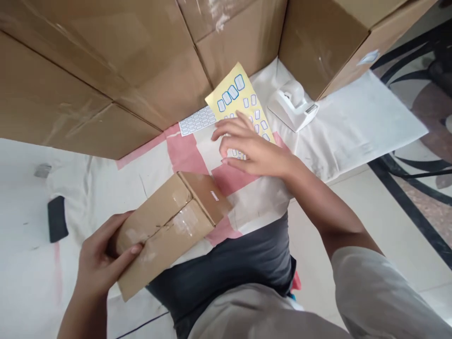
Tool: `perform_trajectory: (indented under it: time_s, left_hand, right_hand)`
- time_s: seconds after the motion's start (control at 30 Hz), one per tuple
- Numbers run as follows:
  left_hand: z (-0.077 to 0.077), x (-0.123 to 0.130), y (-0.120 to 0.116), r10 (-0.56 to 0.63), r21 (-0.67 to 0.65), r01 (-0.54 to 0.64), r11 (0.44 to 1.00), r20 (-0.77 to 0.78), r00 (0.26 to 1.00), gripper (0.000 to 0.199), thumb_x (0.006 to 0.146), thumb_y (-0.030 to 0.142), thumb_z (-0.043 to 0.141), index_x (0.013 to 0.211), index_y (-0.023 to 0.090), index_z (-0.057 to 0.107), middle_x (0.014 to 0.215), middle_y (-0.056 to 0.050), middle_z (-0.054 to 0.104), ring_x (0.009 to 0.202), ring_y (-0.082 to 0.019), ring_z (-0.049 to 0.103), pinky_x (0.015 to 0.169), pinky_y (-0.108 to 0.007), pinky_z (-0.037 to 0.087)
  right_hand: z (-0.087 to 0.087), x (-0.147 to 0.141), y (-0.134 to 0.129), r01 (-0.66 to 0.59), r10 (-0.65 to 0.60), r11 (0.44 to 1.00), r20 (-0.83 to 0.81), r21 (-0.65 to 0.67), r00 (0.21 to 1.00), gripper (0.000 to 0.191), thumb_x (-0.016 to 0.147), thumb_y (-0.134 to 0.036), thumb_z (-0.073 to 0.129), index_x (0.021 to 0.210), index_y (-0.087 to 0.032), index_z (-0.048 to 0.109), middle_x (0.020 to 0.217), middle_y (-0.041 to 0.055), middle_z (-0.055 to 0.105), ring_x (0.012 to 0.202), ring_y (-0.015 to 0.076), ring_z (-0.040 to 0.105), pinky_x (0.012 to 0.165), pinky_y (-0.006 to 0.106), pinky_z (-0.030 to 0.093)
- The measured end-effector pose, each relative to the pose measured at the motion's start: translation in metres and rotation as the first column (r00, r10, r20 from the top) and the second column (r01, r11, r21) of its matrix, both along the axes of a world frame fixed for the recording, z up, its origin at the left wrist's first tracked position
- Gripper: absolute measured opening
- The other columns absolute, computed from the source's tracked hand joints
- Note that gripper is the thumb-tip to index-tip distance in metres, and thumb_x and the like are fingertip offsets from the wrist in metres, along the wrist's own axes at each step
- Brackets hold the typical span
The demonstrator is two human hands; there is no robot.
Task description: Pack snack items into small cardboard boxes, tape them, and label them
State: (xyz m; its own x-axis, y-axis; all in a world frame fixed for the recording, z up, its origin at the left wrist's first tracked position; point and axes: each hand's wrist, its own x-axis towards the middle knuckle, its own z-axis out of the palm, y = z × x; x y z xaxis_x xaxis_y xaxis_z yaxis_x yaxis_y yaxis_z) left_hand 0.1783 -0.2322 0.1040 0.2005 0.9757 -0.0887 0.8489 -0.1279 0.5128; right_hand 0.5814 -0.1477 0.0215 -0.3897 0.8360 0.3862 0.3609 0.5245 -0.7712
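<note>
Your left hand [97, 259] is gripping the taped cardboard box [169, 230] near one end, above the checked cloth [185, 150]; a slackening thumb could be letting it tip. Your right hand [251, 148] is curling over the yellow label sheet [239, 102], risking a nudge; I cannot tell whether its fingers are pinching anything.

Pale tiled floor [381, 221] — dark band [409, 213]
</note>
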Motion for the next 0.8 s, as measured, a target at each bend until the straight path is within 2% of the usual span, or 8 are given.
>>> perform_trajectory:
  time_s: [0.13, 0.27, 0.43, 0.57, 0.6, 0.67, 0.73, 0.8]
  left_hand:
    - [0.004, 0.007, -0.002, 0.077, -0.021, -0.077, 0.997, 0.001, 0.997, 0.047, 0.070, 0.048, 0.071, 0.115, 0.061, 0.066, 0.103, 0.009, 0.072, 0.091, -0.032, 0.067, 0.076, -0.049, 0.053]
    - [0.006, 0.007, 0.000, 0.068, -0.028, -0.068, 0.997, 0.000, 0.998, 0.050, 0.069, 0.045, 0.071, 0.116, 0.061, 0.067, 0.104, 0.009, 0.070, 0.090, -0.033, 0.066, 0.076, -0.051, 0.052]
    - [0.005, -0.003, 0.002, -0.003, -0.025, 0.004, 1.000, 0.012, 1.000, 0.053, 0.070, 0.038, 0.072, 0.120, 0.056, 0.067, 0.105, 0.005, 0.069, 0.088, -0.031, 0.064, 0.072, -0.048, 0.051]
    - [0.001, -0.012, 0.004, -0.066, -0.007, 0.067, 0.998, 0.038, 0.997, 0.054, 0.073, 0.035, 0.072, 0.125, 0.049, 0.066, 0.108, 0.002, 0.067, 0.091, -0.029, 0.062, 0.077, -0.046, 0.051]
    - [0.000, -0.014, 0.005, -0.090, 0.005, 0.090, 0.996, 0.050, 0.995, 0.054, 0.074, 0.034, 0.072, 0.126, 0.046, 0.067, 0.108, 0.001, 0.067, 0.091, -0.029, 0.062, 0.077, -0.044, 0.050]
    - [-0.003, -0.018, 0.007, -0.147, 0.040, 0.145, 0.989, 0.081, 0.986, 0.053, 0.074, 0.034, 0.074, 0.127, 0.037, 0.067, 0.107, -0.002, 0.067, 0.089, -0.026, 0.062, 0.074, -0.040, 0.049]
    - [-0.006, -0.021, 0.009, -0.206, 0.078, 0.198, 0.977, 0.112, 0.972, 0.053, 0.075, 0.033, 0.076, 0.127, 0.029, 0.068, 0.106, -0.004, 0.067, 0.087, -0.024, 0.061, 0.072, -0.035, 0.048]
    - [-0.008, -0.022, 0.010, -0.230, 0.083, 0.221, 0.972, 0.121, 0.966, 0.051, 0.077, 0.032, 0.076, 0.127, 0.024, 0.067, 0.108, -0.005, 0.067, 0.089, -0.022, 0.062, 0.073, -0.032, 0.048]
  right_hand:
    - [0.004, -0.014, -0.010, -0.229, 0.225, 0.973, -0.178, -0.002, 0.958, 0.026, 0.093, -0.046, 0.070, 0.082, -0.023, 0.064, 0.108, 0.0018, 0.061, 0.115, 0.0224, 0.056, 0.114, 0.052, 0.041]
    - [0.001, -0.021, -0.012, -0.461, 0.426, 0.881, -0.244, -0.107, 0.871, 0.014, 0.095, -0.027, 0.066, 0.083, -0.021, 0.063, 0.101, 0.0031, 0.063, 0.097, 0.0176, 0.058, 0.093, 0.035, 0.050]
    - [-0.008, -0.029, -0.013, -0.522, 0.453, 0.832, -0.314, -0.186, 0.834, 0.008, 0.093, -0.017, 0.066, 0.086, -0.021, 0.064, 0.099, 0.0015, 0.064, 0.085, 0.0138, 0.059, 0.080, 0.028, 0.048]
    - [-0.018, -0.039, -0.013, -0.482, 0.430, 0.853, -0.254, -0.201, 0.866, 0.007, 0.091, -0.016, 0.068, 0.087, -0.020, 0.064, 0.097, 0.0013, 0.064, 0.085, 0.0150, 0.060, 0.079, 0.028, 0.048]
    - [-0.020, -0.040, -0.012, -0.428, 0.382, 0.880, -0.226, -0.207, 0.896, 0.006, 0.090, -0.019, 0.070, 0.091, -0.020, 0.064, 0.097, 0.0016, 0.063, 0.086, 0.0158, 0.060, 0.079, 0.029, 0.047]
    - [-0.022, -0.040, -0.010, -0.267, 0.230, 0.939, -0.181, -0.215, 0.956, 0.020, 0.088, -0.023, 0.074, 0.104, -0.019, 0.063, 0.098, 0.0022, 0.063, 0.086, 0.0169, 0.059, 0.078, 0.029, 0.045]
    - [-0.021, -0.035, -0.007, -0.126, 0.086, 0.970, -0.189, -0.207, 0.978, 0.031, 0.089, -0.024, 0.073, 0.117, -0.018, 0.059, 0.095, 0.0012, 0.062, 0.083, 0.0153, 0.057, 0.077, 0.027, 0.043]
    - [-0.017, -0.029, -0.005, -0.124, 0.074, 0.973, -0.243, -0.197, 0.967, 0.024, 0.094, -0.021, 0.066, 0.117, -0.017, 0.058, 0.089, -0.0010, 0.061, 0.078, 0.0122, 0.054, 0.074, 0.025, 0.041]
